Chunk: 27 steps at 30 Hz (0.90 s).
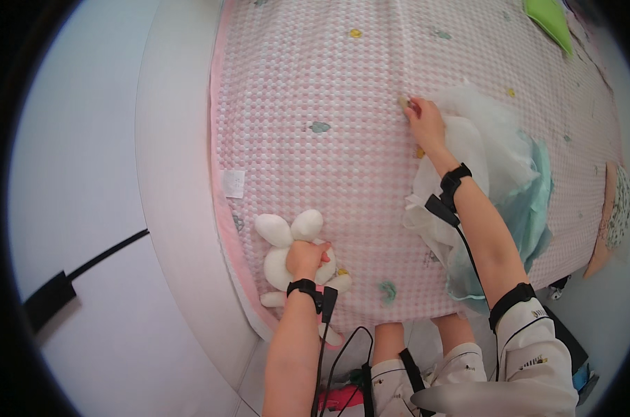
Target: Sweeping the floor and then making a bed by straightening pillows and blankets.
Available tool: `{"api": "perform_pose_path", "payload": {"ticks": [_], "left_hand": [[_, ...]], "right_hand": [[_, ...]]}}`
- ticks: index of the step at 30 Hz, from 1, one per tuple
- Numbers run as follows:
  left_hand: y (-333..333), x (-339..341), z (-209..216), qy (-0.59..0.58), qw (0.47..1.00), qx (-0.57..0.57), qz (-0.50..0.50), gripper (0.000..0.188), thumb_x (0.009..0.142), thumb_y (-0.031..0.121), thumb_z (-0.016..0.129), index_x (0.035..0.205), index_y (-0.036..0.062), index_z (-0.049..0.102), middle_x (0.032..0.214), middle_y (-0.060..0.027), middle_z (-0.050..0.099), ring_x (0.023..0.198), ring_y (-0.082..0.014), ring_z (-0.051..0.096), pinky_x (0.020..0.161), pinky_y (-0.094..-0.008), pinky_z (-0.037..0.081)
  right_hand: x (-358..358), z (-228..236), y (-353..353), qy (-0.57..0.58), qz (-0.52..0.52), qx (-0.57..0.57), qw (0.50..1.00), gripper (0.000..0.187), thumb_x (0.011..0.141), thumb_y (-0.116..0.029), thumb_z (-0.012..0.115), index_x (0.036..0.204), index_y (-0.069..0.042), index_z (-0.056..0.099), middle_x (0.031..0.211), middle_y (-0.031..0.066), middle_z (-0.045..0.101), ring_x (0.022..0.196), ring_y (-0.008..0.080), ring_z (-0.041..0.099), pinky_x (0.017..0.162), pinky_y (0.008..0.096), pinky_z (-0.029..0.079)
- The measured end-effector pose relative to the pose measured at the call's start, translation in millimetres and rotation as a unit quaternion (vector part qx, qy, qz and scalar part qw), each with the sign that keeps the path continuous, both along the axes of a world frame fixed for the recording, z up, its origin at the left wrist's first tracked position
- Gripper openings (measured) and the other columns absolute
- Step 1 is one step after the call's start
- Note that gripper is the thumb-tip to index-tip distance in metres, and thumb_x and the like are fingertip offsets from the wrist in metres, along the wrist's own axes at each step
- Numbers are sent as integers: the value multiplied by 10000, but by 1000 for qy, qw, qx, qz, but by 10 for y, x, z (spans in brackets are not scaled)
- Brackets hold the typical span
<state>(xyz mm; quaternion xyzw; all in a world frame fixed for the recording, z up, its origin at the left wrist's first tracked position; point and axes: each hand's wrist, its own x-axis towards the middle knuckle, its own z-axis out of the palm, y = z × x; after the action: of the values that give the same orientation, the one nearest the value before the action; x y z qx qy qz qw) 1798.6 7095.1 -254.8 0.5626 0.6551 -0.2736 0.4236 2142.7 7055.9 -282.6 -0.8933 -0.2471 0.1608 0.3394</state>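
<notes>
Plush rabbit [279, 267]: white, lying beneath the left fingers.
Left hand [305, 258]: fingers bent over the plush rabbit; gripping or merely pressing, cannot tell.
Right hand [427, 124]: fingertips at a small pale object [403, 101]; whether pinched, cannot tell.
Tulle garment [499, 142]: white and teal, right of those fingertips.
Handwork: seemingly steadying and picking up; calls for a sure pinch.

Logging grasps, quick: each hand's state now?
Left hand: on the white plush toy; grip cannot be told.
Right hand: closed on a small pale object.
</notes>
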Motion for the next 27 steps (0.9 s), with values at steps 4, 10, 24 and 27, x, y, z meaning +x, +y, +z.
{"api": "perform_pose_path", "payload": {"ticks": [4,10,24,27], "left_hand": [[22,6,16,-12,999,-25,39,304,689,313,664,487,94,605,487,11,583,414,-99,527,451,-264,414],[64,19,29,10,999,-29,37,291,686,318,659,490,108,612,488,21,586,437,-105,547,467,-278,418],[21,103,98,49,996,21,-67,312,653,346,671,474,97,611,472,0,578,415,-141,542,456,-298,414],[-149,163,30,1,998,50,-36,317,647,336,665,458,90,600,475,-15,578,416,-152,541,469,-302,415]], "right_hand": [[-301,-46,-69,5,98,19,995,213,747,-134,624,908,-35,526,741,93,579,690,212,549,629,322,437],[-1335,146,-240,294,210,-24,932,247,706,-93,629,932,-83,529,613,37,507,570,143,502,538,284,413],[-1952,1175,360,466,66,289,833,627,795,-225,629,1319,-103,307,1273,171,389,1169,273,401,910,381,388],[-1649,1011,-320,208,120,159,958,665,744,-253,654,1312,-120,334,1317,192,334,1214,317,338,950,441,321]]}}
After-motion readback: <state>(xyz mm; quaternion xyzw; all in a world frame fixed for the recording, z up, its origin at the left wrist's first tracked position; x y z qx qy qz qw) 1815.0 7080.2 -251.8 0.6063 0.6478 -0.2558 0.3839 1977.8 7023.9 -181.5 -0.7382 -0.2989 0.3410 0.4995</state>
